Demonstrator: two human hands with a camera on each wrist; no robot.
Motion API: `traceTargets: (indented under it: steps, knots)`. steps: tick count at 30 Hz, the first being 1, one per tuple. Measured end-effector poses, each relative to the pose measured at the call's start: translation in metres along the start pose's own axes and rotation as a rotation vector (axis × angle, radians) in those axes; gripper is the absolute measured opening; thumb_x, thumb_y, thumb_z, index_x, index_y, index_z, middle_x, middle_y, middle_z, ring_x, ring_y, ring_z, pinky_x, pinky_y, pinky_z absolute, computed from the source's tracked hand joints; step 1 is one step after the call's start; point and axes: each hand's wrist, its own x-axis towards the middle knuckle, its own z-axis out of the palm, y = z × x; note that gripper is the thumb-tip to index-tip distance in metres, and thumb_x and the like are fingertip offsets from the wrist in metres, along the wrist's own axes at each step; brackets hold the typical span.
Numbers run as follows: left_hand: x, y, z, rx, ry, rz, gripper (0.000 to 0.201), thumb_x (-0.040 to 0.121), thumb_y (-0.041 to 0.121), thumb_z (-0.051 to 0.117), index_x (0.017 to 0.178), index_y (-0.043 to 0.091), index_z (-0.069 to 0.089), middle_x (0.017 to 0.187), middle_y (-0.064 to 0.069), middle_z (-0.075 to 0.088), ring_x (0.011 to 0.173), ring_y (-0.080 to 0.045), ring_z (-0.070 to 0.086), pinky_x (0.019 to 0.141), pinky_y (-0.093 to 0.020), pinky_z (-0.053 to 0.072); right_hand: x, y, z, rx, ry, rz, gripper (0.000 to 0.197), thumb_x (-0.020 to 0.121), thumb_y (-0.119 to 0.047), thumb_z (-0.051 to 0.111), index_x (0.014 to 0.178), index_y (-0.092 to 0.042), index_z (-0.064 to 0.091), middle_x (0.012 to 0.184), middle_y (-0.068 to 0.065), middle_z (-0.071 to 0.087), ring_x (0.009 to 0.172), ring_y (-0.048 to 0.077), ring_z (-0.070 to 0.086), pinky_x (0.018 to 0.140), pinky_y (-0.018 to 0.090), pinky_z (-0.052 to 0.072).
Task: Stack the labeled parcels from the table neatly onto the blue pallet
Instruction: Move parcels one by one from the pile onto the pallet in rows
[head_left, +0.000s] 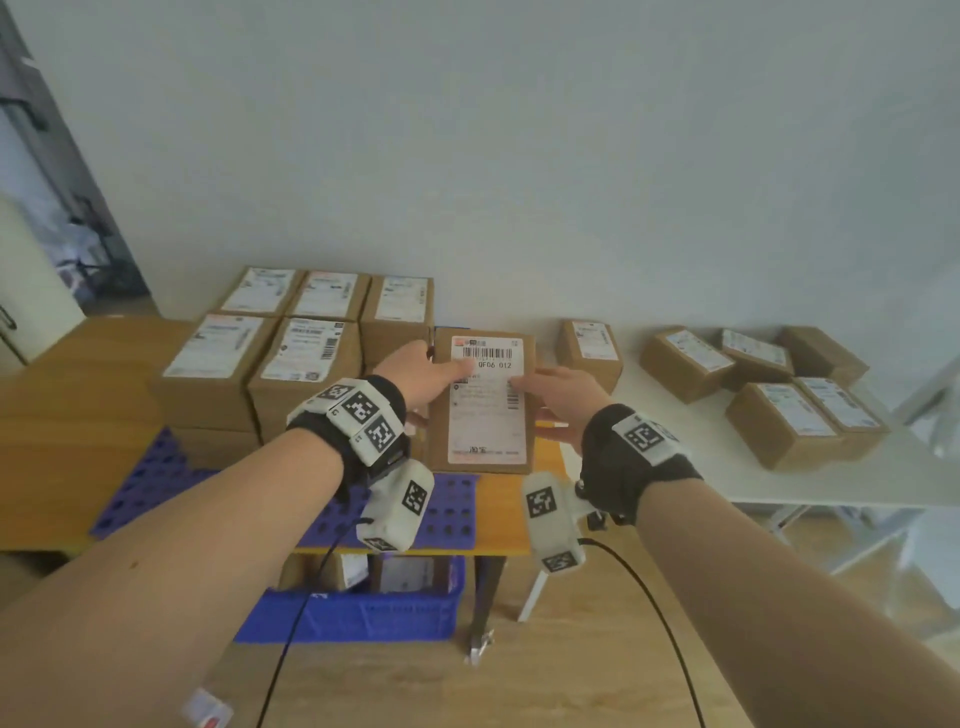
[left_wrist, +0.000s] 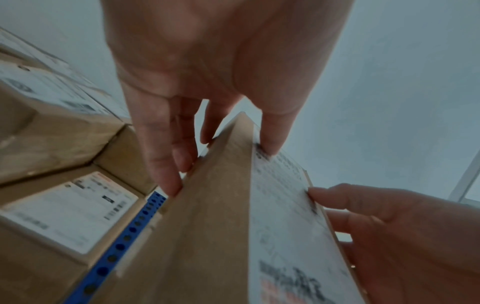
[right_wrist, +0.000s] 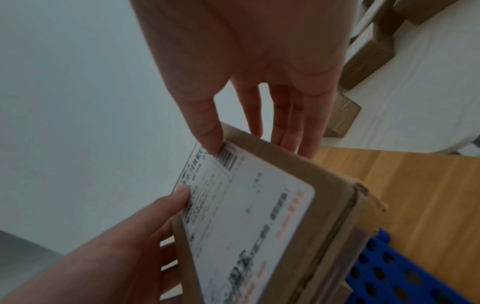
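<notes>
**Asker:** Two hands on one box? Where is it?

**Describer:** Both hands hold a brown labeled parcel (head_left: 485, 402), label up, over the right end of the blue pallet (head_left: 156, 483). The left hand (head_left: 423, 376) grips its left edge, thumb on the label and fingers (left_wrist: 161, 156) down the side wall. The right hand (head_left: 563, 400) grips the right edge the same way, thumb on the barcode, fingers (right_wrist: 298, 123) reaching past the side. Whether the box's base touches the pallet cannot be told.

**Asker:** What is around it?

**Describer:** The pallet lies on a wooden desk (head_left: 67, 395). Stacked parcels (head_left: 291, 358) fill its left and rear part, in two rows against the wall (head_left: 519, 156). The held box sits just beside the nearest stack, with a narrow gap where the left fingers are.

**Asker:** Any free room?

**Describer:** Bare blue grid shows along the pallet's front edge and under the forearms. To the right, a strip of wood is bare before the desk's edge. Beyond it stands a white desk (head_left: 727, 483) with more parcels (head_left: 779, 384), well apart from the held one. A blue crate (head_left: 363, 613) sits on the floor under the wooden desk.
</notes>
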Motion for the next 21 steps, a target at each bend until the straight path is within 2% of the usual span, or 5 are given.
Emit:
traceTargets:
  steps: [3, 8, 11, 16, 21]
  knots:
    - [0.012, -0.010, -0.030, -0.001, 0.020, 0.016, 0.063, 0.088, 0.039, 0.061, 0.138, 0.010, 0.037, 0.127, -0.006, 0.057, 0.102, -0.022, 0.061, 0.064, -0.034, 0.057, 0.015, -0.014, 0.029, 0.005, 0.024, -0.016, 0.056, 0.086, -0.018, 0.067, 0.137, -0.015, 0.045, 0.113, 0.006, 0.066, 0.094, 0.018, 0.063, 0.085, 0.036, 0.052]
    - [0.040, -0.026, -0.077, 0.003, -0.016, 0.054, 0.058, 0.090, 0.026, 0.061, 0.140, 0.015, 0.035, 0.128, -0.005, 0.057, 0.098, -0.022, 0.063, 0.065, -0.035, 0.058, 0.043, -0.031, 0.076, 0.023, 0.076, 0.009, 0.041, 0.087, -0.014, 0.065, 0.126, -0.015, 0.053, 0.104, 0.004, 0.069, 0.095, 0.020, 0.064, 0.086, 0.038, 0.052]
    - [0.061, -0.038, -0.098, 0.081, -0.026, 0.082, 0.057, 0.090, 0.022, 0.061, 0.141, 0.014, 0.035, 0.130, -0.006, 0.055, 0.105, -0.026, 0.062, 0.079, -0.041, 0.057, 0.061, -0.036, 0.103, 0.033, 0.126, 0.019, 0.034, 0.088, -0.014, 0.062, 0.122, -0.014, 0.056, 0.108, 0.006, 0.068, 0.098, 0.022, 0.064, 0.081, 0.035, 0.052]
    - [0.091, -0.056, -0.115, 0.094, -0.081, 0.056, 0.051, 0.091, 0.012, 0.058, 0.138, 0.010, 0.038, 0.131, -0.009, 0.052, 0.100, -0.026, 0.063, 0.075, -0.035, 0.059, 0.093, -0.029, 0.130, -0.007, 0.181, 0.053, 0.029, 0.087, -0.012, 0.062, 0.115, -0.018, 0.062, 0.110, 0.005, 0.069, 0.105, 0.024, 0.064, 0.095, 0.041, 0.051]
    - [0.109, -0.067, -0.116, 0.110, -0.085, 0.040, 0.053, 0.091, 0.009, 0.057, 0.140, 0.011, 0.037, 0.134, -0.010, 0.050, 0.101, -0.027, 0.063, 0.076, -0.035, 0.059, 0.110, -0.024, 0.139, -0.009, 0.168, 0.100, 0.035, 0.090, -0.004, 0.054, 0.121, -0.018, 0.059, 0.105, 0.005, 0.067, 0.099, 0.023, 0.064, 0.089, 0.039, 0.053]
